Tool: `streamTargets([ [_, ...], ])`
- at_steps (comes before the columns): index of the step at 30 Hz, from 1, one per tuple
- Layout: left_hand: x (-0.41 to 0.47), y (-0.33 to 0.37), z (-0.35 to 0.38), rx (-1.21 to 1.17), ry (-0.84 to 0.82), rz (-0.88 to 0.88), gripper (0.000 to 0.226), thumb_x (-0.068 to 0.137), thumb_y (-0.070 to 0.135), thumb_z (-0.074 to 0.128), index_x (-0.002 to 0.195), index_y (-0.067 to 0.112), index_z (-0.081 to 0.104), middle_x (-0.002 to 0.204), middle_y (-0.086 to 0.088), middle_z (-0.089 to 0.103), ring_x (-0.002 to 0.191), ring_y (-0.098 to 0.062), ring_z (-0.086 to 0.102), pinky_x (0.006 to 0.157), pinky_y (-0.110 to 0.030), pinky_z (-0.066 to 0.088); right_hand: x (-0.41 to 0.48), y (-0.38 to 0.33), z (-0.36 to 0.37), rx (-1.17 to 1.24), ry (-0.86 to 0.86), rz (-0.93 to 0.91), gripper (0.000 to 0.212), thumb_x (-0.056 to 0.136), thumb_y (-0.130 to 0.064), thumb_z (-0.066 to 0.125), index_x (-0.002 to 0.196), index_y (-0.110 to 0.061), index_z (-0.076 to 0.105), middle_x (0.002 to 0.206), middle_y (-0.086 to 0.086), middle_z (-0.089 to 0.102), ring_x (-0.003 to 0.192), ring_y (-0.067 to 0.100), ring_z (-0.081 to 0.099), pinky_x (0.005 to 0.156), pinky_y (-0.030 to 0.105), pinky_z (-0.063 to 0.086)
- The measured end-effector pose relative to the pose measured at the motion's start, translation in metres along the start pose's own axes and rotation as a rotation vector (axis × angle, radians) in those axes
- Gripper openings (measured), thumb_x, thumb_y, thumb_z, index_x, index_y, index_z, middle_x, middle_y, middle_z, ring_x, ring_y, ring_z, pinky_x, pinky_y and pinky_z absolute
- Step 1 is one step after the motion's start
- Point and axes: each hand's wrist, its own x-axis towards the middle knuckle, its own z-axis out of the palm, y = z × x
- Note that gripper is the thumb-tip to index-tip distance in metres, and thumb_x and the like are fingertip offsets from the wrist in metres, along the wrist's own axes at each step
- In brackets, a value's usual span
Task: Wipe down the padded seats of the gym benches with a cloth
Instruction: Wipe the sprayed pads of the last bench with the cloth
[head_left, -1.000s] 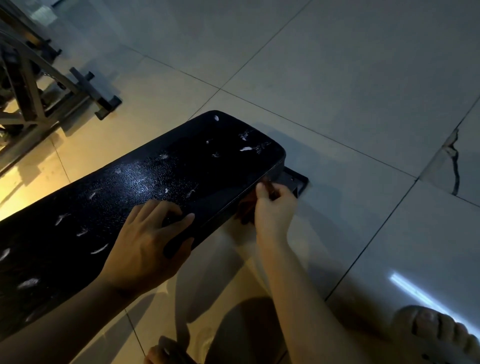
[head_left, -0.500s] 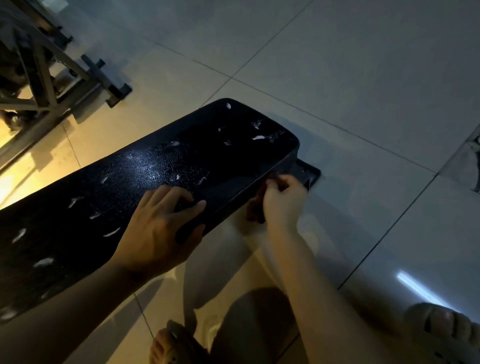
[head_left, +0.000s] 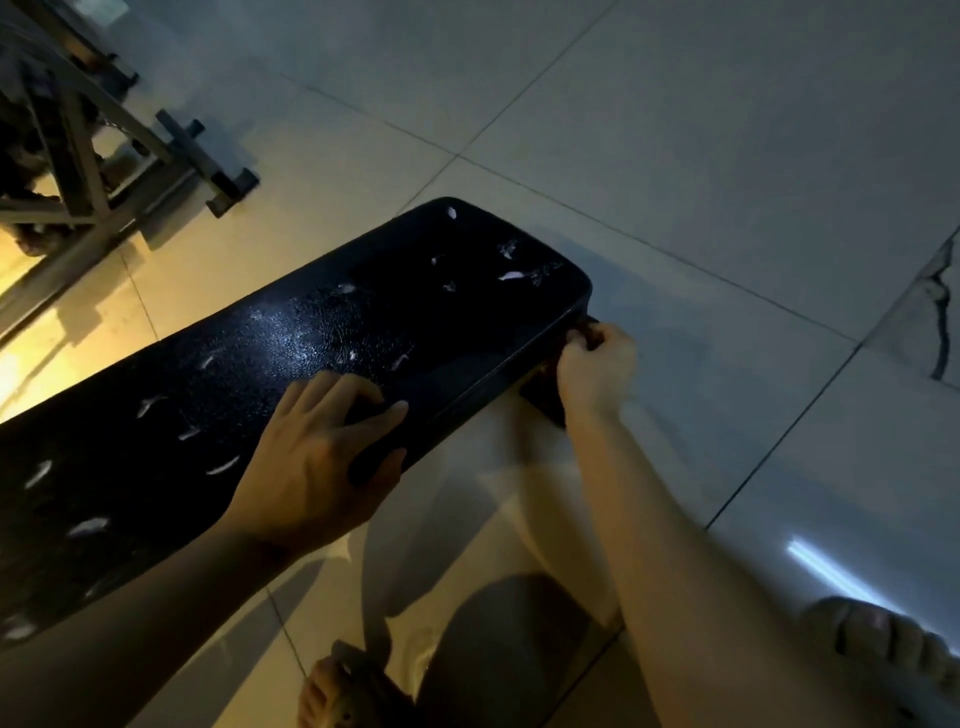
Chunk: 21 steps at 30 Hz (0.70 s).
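A long black padded bench seat (head_left: 322, 353) with white scuffs and a damp sheen runs from the lower left to the centre. My left hand (head_left: 317, 457) lies on its near edge, fingers on top and thumb wrapped over the side. My right hand (head_left: 597, 371) is closed on a dark reddish cloth (head_left: 543, 397) and presses it against the seat's side near the far right corner. Most of the cloth is hidden by the hand and by shadow.
A grey metal equipment frame (head_left: 98, 171) stands on the floor at the upper left. Pale floor tiles (head_left: 727, 156) surround the bench. My sandalled feet show at the bottom (head_left: 343, 696) and lower right (head_left: 883, 644). A crack (head_left: 940, 322) marks a tile at the right.
My right hand has slid the cloth along the seat's side toward the far corner. The left hand has kept its hold on the near edge.
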Motion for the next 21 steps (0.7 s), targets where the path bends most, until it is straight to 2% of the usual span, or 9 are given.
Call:
streamTargets([
  [2, -0.001, 0.000, -0.001, 0.014, 0.014, 0.005, 0.052, 0.090, 0.045, 0.050, 0.128, 0.015, 0.069, 0.115, -0.008, 0.057, 0.105, -0.028, 0.054, 0.087, -0.041, 0.042, -0.027, 0.000, -0.001, -0.009, -0.104, -0.085, 0.009, 0.093, -0.019, 0.060, 0.088, -0.020, 0.067, 0.080, -0.002, 0.068, 0.076, 0.017, 0.067, 0.070, 0.035, 0.057],
  [4, 0.000, 0.000, -0.001, 0.014, 0.008, 0.013, 0.052, 0.090, 0.044, 0.049, 0.128, 0.015, 0.068, 0.116, -0.009, 0.057, 0.106, -0.029, 0.054, 0.087, -0.041, 0.042, -0.036, 0.000, -0.004, -0.017, -0.114, -0.115, 0.009, 0.095, -0.013, 0.061, 0.091, -0.016, 0.068, 0.084, -0.003, 0.067, 0.076, 0.012, 0.063, 0.068, 0.025, 0.050],
  [6, 0.003, 0.000, -0.001, 0.018, -0.011, 0.005, 0.052, 0.091, 0.045, 0.049, 0.129, 0.015, 0.068, 0.116, -0.009, 0.057, 0.106, -0.030, 0.054, 0.087, -0.042, 0.044, -0.011, -0.003, -0.004, -0.070, -0.027, -0.060, 0.011, 0.094, -0.009, 0.059, 0.092, -0.014, 0.069, 0.085, 0.000, 0.067, 0.075, 0.016, 0.061, 0.068, 0.029, 0.052],
  [9, 0.001, 0.001, -0.001, 0.012, -0.003, -0.001, 0.050, 0.092, 0.045, 0.051, 0.128, 0.016, 0.068, 0.114, -0.008, 0.057, 0.105, -0.030, 0.054, 0.085, -0.044, 0.044, 0.000, -0.008, -0.006, -0.045, -0.005, -0.026, 0.012, 0.094, -0.010, 0.060, 0.084, -0.016, 0.065, 0.082, 0.004, 0.069, 0.078, 0.024, 0.067, 0.072, 0.038, 0.059],
  [13, 0.000, 0.000, -0.001, 0.017, 0.002, 0.002, 0.050, 0.092, 0.045, 0.049, 0.129, 0.017, 0.068, 0.114, -0.007, 0.057, 0.105, -0.029, 0.054, 0.085, -0.042, 0.044, -0.040, -0.009, -0.009, -0.087, -0.104, -0.172, 0.008, 0.096, -0.015, 0.061, 0.092, -0.020, 0.065, 0.083, -0.007, 0.063, 0.078, 0.012, 0.060, 0.067, 0.026, 0.049],
  [16, 0.003, -0.001, 0.000, 0.019, -0.010, -0.007, 0.051, 0.091, 0.046, 0.050, 0.128, 0.017, 0.068, 0.115, -0.008, 0.057, 0.106, -0.030, 0.054, 0.086, -0.043, 0.044, -0.005, -0.003, -0.002, -0.083, -0.056, -0.088, 0.013, 0.088, -0.019, 0.056, 0.076, -0.021, 0.058, 0.075, 0.002, 0.066, 0.073, 0.025, 0.067, 0.067, 0.041, 0.059],
  [18, 0.001, 0.000, 0.000, 0.018, -0.007, -0.009, 0.051, 0.092, 0.046, 0.049, 0.128, 0.016, 0.068, 0.116, -0.009, 0.057, 0.106, -0.030, 0.054, 0.086, -0.044, 0.044, 0.012, 0.002, -0.001, -0.105, -0.008, -0.059, 0.010, 0.082, -0.025, 0.052, 0.075, -0.022, 0.058, 0.075, 0.006, 0.067, 0.070, 0.029, 0.069, 0.065, 0.047, 0.061],
  [21, 0.000, 0.000, 0.001, 0.021, 0.002, -0.003, 0.052, 0.092, 0.046, 0.048, 0.128, 0.016, 0.069, 0.115, -0.009, 0.057, 0.106, -0.030, 0.054, 0.087, -0.043, 0.045, -0.032, -0.012, -0.010, -0.089, -0.078, -0.174, 0.007, 0.093, -0.016, 0.060, 0.091, -0.014, 0.067, 0.085, 0.000, 0.068, 0.079, 0.016, 0.065, 0.076, 0.034, 0.055],
])
